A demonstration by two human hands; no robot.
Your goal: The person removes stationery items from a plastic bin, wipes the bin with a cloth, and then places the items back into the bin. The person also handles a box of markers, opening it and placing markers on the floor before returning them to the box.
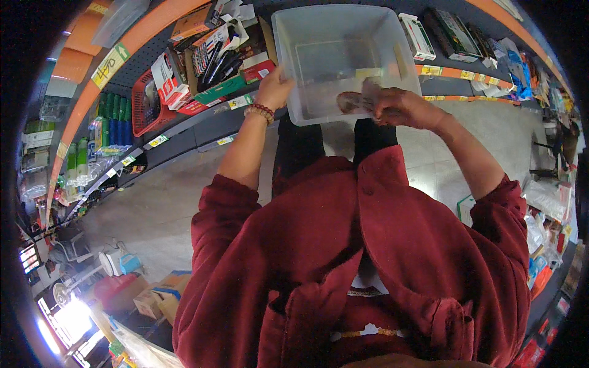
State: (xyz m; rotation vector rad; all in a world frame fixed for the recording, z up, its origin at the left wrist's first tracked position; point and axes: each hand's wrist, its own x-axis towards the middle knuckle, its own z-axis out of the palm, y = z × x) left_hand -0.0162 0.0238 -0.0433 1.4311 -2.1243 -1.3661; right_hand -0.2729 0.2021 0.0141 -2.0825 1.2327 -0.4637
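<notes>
A translucent plastic bin (317,99) rests tilted at the edge of the shelf before me. My left hand (274,89), with bead bracelets at the wrist, grips the bin's left rim. Over the bin's near right corner is my right hand (400,108), its fingers bent and blurred by motion. A small blurred brownish thing (352,102) shows beside its fingertips; whether the fingers hold it or it lies in or behind the bin wall, I cannot tell. A pale label-like patch shows through the bin's wall.
Left of the bin, cardboard boxes (221,87) hold black markers, beside a red plastic basket (158,115). Flat boxes (418,37) lie on the shelf at right. Price tags line the shelf edges. Lower left on the floor stand cartons (156,296); more shelved goods line the right side.
</notes>
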